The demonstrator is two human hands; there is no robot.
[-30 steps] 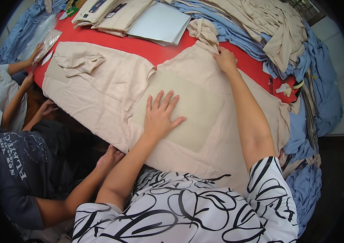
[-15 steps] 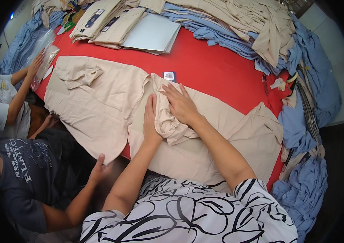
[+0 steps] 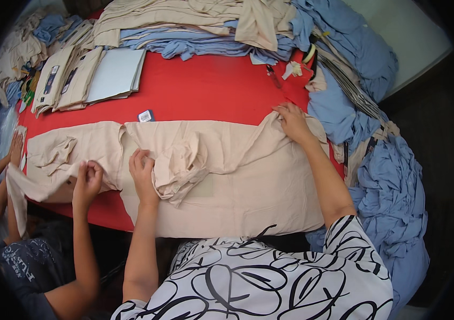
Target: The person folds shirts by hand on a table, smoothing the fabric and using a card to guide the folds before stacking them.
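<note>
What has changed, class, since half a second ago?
The right hand has left the bunched cloth and moved rightward to the outer end of the right garment. A co-worker's hand has lifted the near edge of the left garment. The left hand stays beside the bunched cloth; the tag stays on the table.

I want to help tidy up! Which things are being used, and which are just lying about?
In use:
- beige cloth, with the left hand and right hand on it
- red table

Seemingly just lying about:
- blue pile
- white sheets
- folded clothes
</note>
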